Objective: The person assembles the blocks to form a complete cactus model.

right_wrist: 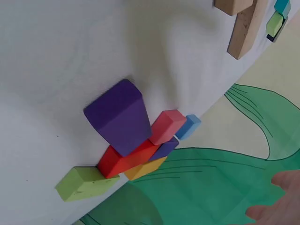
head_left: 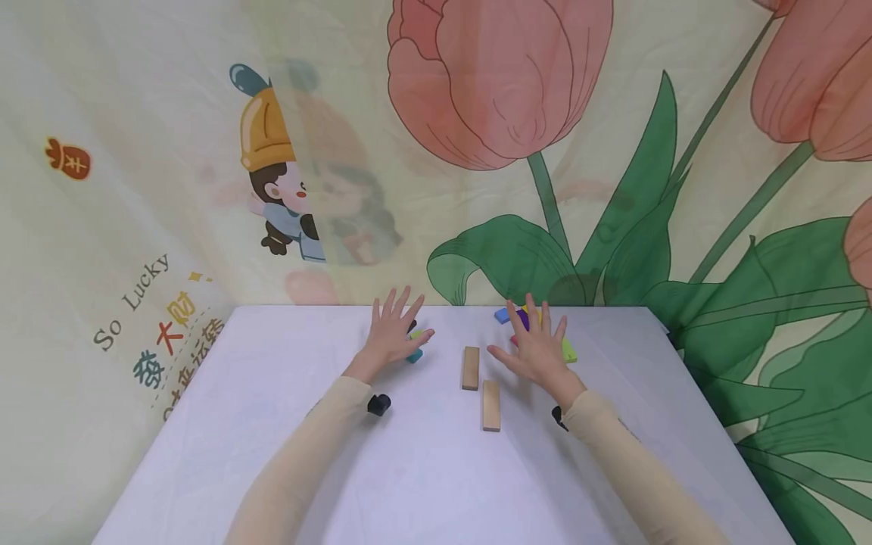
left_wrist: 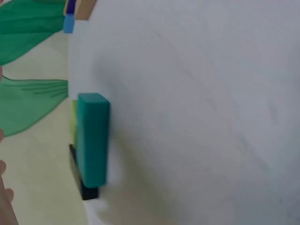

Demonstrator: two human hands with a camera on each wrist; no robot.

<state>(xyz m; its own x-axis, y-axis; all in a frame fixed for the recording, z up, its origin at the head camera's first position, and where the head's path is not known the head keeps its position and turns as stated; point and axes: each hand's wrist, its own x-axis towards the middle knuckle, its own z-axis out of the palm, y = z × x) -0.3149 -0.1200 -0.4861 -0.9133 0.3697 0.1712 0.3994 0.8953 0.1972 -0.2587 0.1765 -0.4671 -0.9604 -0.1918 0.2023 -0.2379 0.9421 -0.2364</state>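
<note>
My left hand (head_left: 390,334) is held with fingers spread over a small group of blocks and holds nothing. In the left wrist view that group is a teal block (left_wrist: 92,140), a light green block (left_wrist: 74,123) and a black block (left_wrist: 84,185). My right hand (head_left: 540,351), fingers also spread, is above a second group and grips nothing. The right wrist view shows a large purple block (right_wrist: 121,117) by a red block (right_wrist: 127,158), with pink (right_wrist: 168,126), blue (right_wrist: 189,126), yellow (right_wrist: 145,168) and green (right_wrist: 86,183) blocks close around it.
Two plain wooden blocks (head_left: 471,369) lie lengthwise between my hands on the white table (head_left: 436,477). A printed curtain (head_left: 354,280) hangs behind the table's far edge. Small black devices (head_left: 379,405) sit at both wrists.
</note>
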